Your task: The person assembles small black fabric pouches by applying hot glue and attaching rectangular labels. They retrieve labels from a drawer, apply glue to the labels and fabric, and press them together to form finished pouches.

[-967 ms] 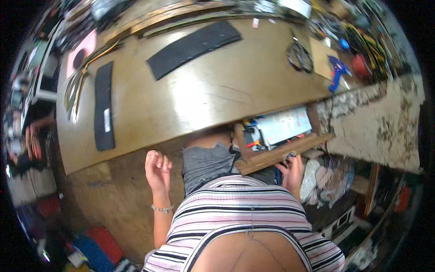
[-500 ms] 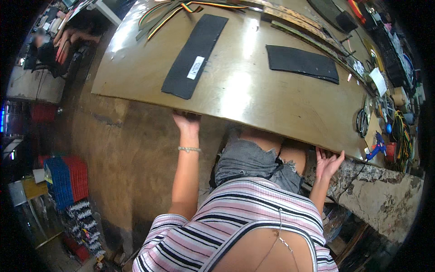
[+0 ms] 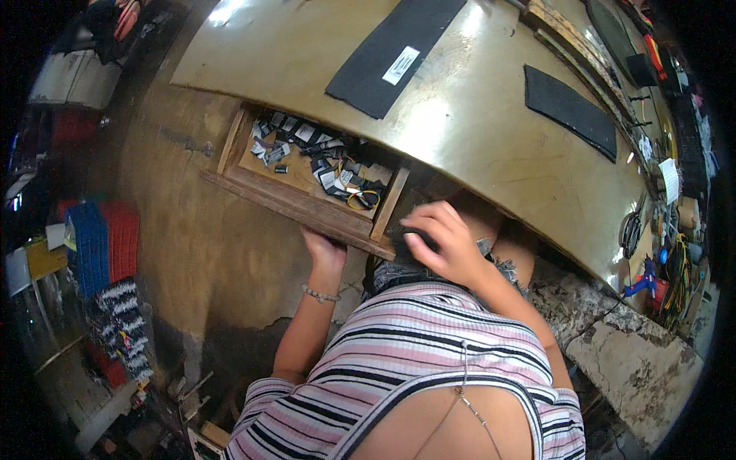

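A wooden drawer (image 3: 291,201) stands pulled out from under the metal-topped table (image 3: 491,123). Labels and tags (image 3: 330,180), many of them black and white, lie loose inside it, along with a thin yellow loop (image 3: 363,200). From below, my left hand (image 3: 326,249) grips the drawer's front board; its fingers are partly hidden under the wood. My right hand (image 3: 445,241) is off the table edge, just right of the drawer's near corner. Its fingers are curved and apart, with nothing visible in them.
Two dark flat strips lie on the table: a long one (image 3: 395,57) with a white label, and a shorter one (image 3: 571,111). Scissors (image 3: 632,230) and a blue glue gun (image 3: 642,277) are at the right edge. Blue and red mats (image 3: 90,241) stand at left.
The drawer has come out from beneath the tabletop, with my left hand moving back toward me at its front. My right hand has left the table edge and moved left, near the drawer.
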A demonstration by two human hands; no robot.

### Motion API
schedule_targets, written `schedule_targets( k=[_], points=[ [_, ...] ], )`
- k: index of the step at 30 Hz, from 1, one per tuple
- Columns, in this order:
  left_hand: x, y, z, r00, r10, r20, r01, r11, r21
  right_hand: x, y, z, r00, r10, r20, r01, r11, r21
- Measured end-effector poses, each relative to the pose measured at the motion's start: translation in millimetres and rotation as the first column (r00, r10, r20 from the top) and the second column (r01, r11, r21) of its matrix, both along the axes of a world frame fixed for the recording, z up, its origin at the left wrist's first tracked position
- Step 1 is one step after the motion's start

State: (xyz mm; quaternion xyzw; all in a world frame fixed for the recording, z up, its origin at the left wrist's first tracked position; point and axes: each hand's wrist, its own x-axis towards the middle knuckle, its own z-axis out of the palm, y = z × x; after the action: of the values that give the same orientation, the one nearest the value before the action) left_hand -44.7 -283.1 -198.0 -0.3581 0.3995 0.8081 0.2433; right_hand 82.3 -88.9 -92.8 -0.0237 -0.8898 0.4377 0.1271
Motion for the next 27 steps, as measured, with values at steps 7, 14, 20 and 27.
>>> schedule_targets(
  k=[7,14,20,27],
  points=[
    [4,-4,4,0.989,0.113,-0.099,-0.106,0.992,0.070,-63,-21,-4,0.987,0.161,0.014,-0.152,0.893,0.424],
    [-48,-7,61,0.678,0.051,-0.734,-0.475,0.792,-0.384,-64,17,-7,0.954,0.204,0.217,-0.283,0.852,0.441],
    [-88,10,95,-0.265,-0.944,-0.197,-0.238,0.262,-0.935,-64,28,-9,0.917,0.292,0.272,-0.371,0.876,0.309],
    [-175,30,89,-0.426,-0.877,0.222,-0.267,-0.113,-0.957,-62,30,-11,0.915,0.307,0.260,-0.376,0.883,0.282]
  ],
)
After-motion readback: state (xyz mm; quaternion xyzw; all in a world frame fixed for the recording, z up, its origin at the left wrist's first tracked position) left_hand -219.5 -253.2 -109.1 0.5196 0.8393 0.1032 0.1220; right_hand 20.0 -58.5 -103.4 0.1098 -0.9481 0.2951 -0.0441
